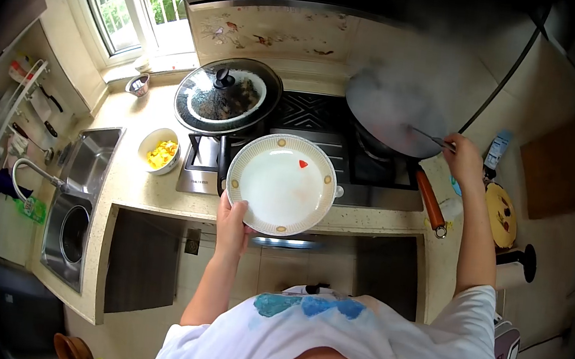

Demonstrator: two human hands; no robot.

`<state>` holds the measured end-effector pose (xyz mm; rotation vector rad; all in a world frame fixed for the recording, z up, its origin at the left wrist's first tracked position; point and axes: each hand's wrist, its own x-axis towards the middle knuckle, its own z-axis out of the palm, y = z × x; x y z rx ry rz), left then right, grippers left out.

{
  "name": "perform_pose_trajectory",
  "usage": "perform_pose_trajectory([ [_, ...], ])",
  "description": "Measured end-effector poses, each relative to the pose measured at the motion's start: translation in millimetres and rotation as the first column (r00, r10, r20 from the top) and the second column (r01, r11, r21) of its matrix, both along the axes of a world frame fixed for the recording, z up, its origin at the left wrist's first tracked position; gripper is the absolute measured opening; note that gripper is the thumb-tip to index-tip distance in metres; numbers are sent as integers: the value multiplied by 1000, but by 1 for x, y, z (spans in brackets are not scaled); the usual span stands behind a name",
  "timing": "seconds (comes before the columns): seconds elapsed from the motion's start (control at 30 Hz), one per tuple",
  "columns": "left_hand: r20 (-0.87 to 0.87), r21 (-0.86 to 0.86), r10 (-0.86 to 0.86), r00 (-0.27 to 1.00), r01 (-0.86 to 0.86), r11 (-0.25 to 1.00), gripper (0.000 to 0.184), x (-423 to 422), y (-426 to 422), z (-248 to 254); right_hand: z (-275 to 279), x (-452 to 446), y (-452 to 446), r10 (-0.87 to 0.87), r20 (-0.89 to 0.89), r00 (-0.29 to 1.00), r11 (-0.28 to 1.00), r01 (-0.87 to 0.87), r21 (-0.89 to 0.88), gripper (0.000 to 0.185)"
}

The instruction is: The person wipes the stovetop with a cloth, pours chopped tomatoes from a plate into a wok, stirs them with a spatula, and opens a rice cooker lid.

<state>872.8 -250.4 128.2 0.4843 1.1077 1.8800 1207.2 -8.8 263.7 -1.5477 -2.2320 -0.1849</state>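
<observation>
My left hand [231, 224] grips the lower left rim of a white plate [275, 192] with a patterned border, held in front of the stove. One small red piece [303, 164] lies on the plate; the rest of its surface is nearly bare. My right hand [465, 157] is closed around a thin dark cooking utensil [434, 137] that reaches into a steaming wok [366, 107]. Steam blurs the wok's contents and the utensil's far end, so its kind is unclear. The wok's wooden handle [430, 197] points toward the counter's front, apart from my right hand.
A lidded pan [194, 98] occupies the left burner, its handle pointing forward. Left of the stove stand a bowl of yellow pieces [161, 154] and a small cup [138, 85]. Farther left is the sink [95, 157]. A wooden board [564, 168] is at right.
</observation>
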Motion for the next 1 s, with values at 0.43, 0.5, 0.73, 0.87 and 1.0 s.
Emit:
perform_pose_trajectory([
  [0.43, -13, 27, 74, 997, -74, 997, 32, 18, 0, 0, 15, 9, 1, 175, -102, 979, 981, -183, -69, 19],
  [0.5, -20, 1, 113, 993, -114, 994, 32, 25, 4, 4, 47, 22, -22, 134, -96, 986, 976, -148, -160, 18],
  [0.73, -12, -15, 147, 989, -147, 989, 33, 45, 17, 13, -2, 33, 39, 111, -66, 992, 993, -108, 43, 19],
  [0.87, -5, -34, 125, 992, -125, 992, 33, 54, 20, 13, -51, 28, 85, 123, -181, 976, 989, -106, 103, 20],
  [1.0, -19, -29, 128, 992, -128, 991, 34, 63, 27, 20, -30, 27, 51, 287, -149, 946, 955, -294, -24, 21],
])
